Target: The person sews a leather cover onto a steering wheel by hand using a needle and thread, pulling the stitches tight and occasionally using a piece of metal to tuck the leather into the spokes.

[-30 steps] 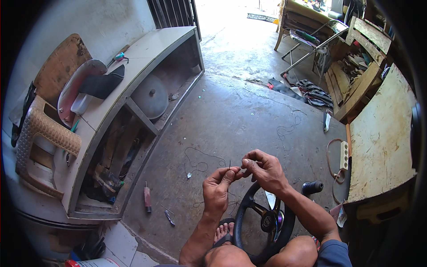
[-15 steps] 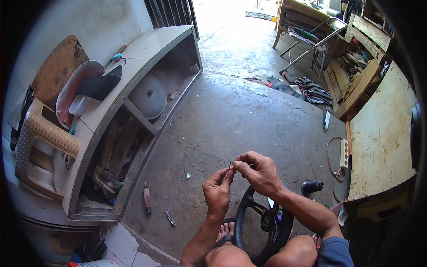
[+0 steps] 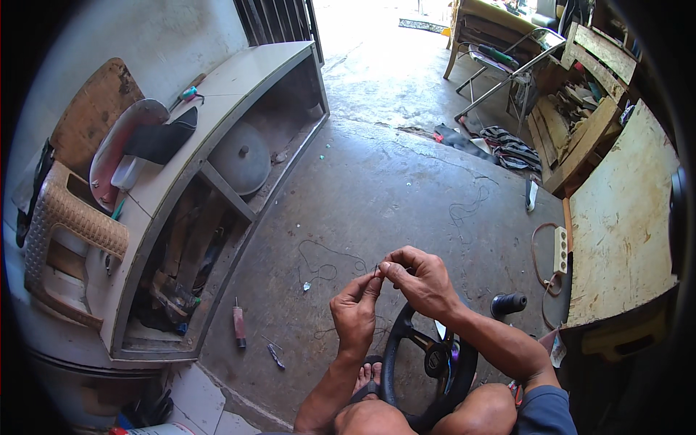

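Observation:
Above the floor, in front of my knees, my left hand [image 3: 355, 308] and my right hand [image 3: 419, 279] meet fingertip to fingertip. Both are closed in a pinch. Between the tips shows a thin dark sliver, needle-like and too small to make out fully. Black thread [image 3: 319, 278] lies in loose loops on the floor beyond my left hand and seems to lead up to the fingers. Below my right forearm a black steering wheel [image 3: 394, 355] rests against my legs. A black thread spool [image 3: 509, 304] lies to the right of that forearm.
On the floor at left lie an awl-like tool with a reddish handle [image 3: 239, 326] and a crumpled scrap [image 3: 275, 356]. A low tiled cabinet [image 3: 232, 206] holds a lidded pot [image 3: 241, 158]. At right are a power strip [image 3: 560, 250], a pale board [image 3: 623, 217] and a folding chair [image 3: 500, 69].
Hardly anything differs. Both hands stay pinched together in the same place, and the dark sliver between the fingertips has shifted slightly.

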A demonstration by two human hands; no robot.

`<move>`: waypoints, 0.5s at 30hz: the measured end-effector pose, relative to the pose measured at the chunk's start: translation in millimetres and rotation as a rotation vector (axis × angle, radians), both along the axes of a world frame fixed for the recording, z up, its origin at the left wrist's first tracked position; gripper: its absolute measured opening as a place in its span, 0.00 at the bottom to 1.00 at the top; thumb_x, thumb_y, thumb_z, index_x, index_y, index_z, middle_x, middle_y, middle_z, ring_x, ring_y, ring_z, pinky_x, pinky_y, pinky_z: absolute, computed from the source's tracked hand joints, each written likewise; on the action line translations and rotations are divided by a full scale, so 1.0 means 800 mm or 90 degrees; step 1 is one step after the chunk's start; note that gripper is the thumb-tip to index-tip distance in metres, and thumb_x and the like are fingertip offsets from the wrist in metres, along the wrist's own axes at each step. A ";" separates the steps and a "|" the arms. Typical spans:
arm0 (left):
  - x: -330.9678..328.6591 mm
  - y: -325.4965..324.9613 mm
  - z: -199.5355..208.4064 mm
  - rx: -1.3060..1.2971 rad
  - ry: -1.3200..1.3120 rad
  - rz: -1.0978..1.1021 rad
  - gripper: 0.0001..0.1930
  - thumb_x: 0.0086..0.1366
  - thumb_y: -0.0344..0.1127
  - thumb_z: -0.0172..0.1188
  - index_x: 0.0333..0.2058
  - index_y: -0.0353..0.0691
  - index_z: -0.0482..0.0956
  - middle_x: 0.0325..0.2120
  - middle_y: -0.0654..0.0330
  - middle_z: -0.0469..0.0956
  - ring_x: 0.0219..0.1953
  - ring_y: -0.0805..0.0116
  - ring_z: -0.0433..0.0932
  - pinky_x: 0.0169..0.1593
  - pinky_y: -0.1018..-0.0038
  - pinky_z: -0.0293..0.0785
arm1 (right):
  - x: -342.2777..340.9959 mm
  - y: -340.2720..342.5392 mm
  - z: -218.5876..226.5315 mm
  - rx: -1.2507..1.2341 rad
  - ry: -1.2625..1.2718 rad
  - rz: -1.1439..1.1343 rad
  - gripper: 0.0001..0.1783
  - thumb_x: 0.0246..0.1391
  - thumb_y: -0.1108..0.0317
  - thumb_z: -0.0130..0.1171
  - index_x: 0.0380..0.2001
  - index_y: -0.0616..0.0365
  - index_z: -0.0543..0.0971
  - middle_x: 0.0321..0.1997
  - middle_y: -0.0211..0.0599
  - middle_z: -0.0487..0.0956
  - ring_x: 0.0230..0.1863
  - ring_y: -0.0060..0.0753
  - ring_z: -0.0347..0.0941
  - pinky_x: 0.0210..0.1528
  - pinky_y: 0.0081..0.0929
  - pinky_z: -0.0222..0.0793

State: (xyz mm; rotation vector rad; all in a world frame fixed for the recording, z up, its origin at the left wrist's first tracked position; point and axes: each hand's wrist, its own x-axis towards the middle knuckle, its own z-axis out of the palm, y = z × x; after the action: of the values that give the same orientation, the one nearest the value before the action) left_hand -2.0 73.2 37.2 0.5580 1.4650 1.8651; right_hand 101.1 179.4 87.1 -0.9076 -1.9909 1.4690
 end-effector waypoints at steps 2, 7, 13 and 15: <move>0.000 0.000 -0.002 0.000 0.000 0.001 0.10 0.70 0.28 0.64 0.46 0.30 0.85 0.40 0.57 0.86 0.43 0.73 0.82 0.51 0.77 0.77 | 0.000 0.001 0.000 -0.019 -0.008 0.002 0.16 0.67 0.60 0.61 0.41 0.66 0.83 0.35 0.33 0.83 0.34 0.21 0.76 0.37 0.24 0.75; 0.001 0.001 -0.004 0.001 -0.007 0.004 0.10 0.70 0.28 0.64 0.46 0.29 0.85 0.40 0.56 0.86 0.43 0.73 0.82 0.52 0.76 0.77 | 0.001 0.004 -0.006 -0.052 -0.012 0.002 0.17 0.67 0.59 0.61 0.41 0.66 0.83 0.35 0.33 0.84 0.35 0.21 0.76 0.38 0.25 0.75; 0.000 -0.001 -0.003 -0.019 0.007 -0.004 0.10 0.70 0.28 0.64 0.46 0.29 0.85 0.40 0.55 0.86 0.44 0.72 0.82 0.53 0.76 0.77 | 0.000 0.003 -0.003 -0.076 -0.020 0.004 0.17 0.66 0.59 0.61 0.41 0.66 0.83 0.35 0.33 0.84 0.35 0.21 0.77 0.38 0.25 0.75; 0.000 -0.001 -0.002 -0.025 0.006 -0.006 0.10 0.70 0.29 0.64 0.46 0.29 0.85 0.40 0.55 0.86 0.44 0.72 0.82 0.53 0.76 0.77 | 0.000 0.003 -0.003 -0.066 -0.017 0.005 0.17 0.66 0.59 0.61 0.41 0.66 0.83 0.35 0.33 0.84 0.35 0.21 0.77 0.38 0.25 0.75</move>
State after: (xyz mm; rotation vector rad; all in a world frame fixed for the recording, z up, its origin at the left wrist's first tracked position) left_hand -1.7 72.7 35.6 0.5550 1.5005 1.8245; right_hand 101.4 181.9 85.0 -0.9689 -1.9541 1.5849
